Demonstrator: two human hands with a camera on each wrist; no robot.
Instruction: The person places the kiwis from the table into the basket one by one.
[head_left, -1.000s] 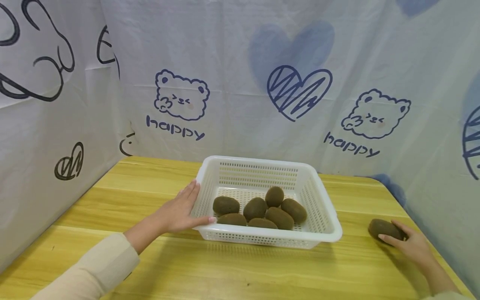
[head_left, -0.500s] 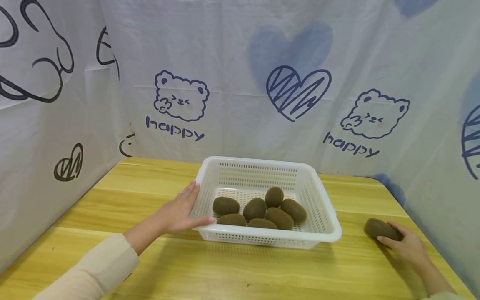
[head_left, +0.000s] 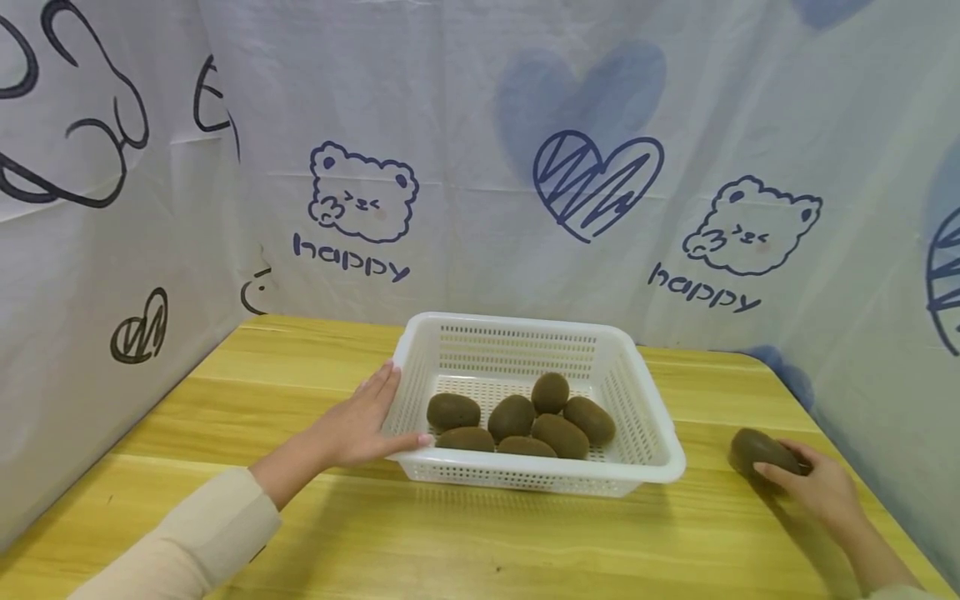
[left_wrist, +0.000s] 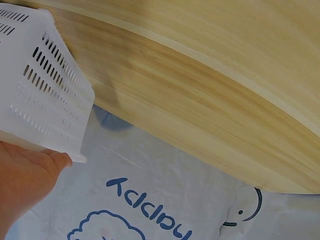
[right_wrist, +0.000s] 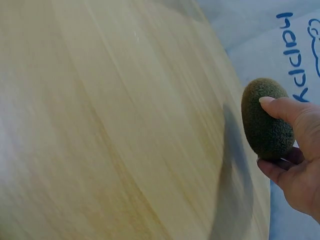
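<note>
In the head view my right hand (head_left: 821,492) grips a brown fuzzy kiwi (head_left: 756,454) to the right of the basket. The right wrist view shows the thumb on one side of this kiwi (right_wrist: 265,127) and fingers on the other, with a shadow on the tabletop beside it. My left hand (head_left: 358,427) rests on the left front corner of a white perforated plastic basket (head_left: 540,477), fingers straight along its side and thumb over the front rim. Inside the basket lie several more kiwis (head_left: 512,418), mostly toward the front.
The basket stands on a yellow wood-grain table (head_left: 420,542). A white cloth (head_left: 465,217) printed with bears and hearts hangs behind the table and along both sides. The table's right edge runs close by the right hand.
The right hand has shifted slightly left with the kiwi, whose far end has tipped up a little. The left hand, the basket and the kiwis in it stay put.
</note>
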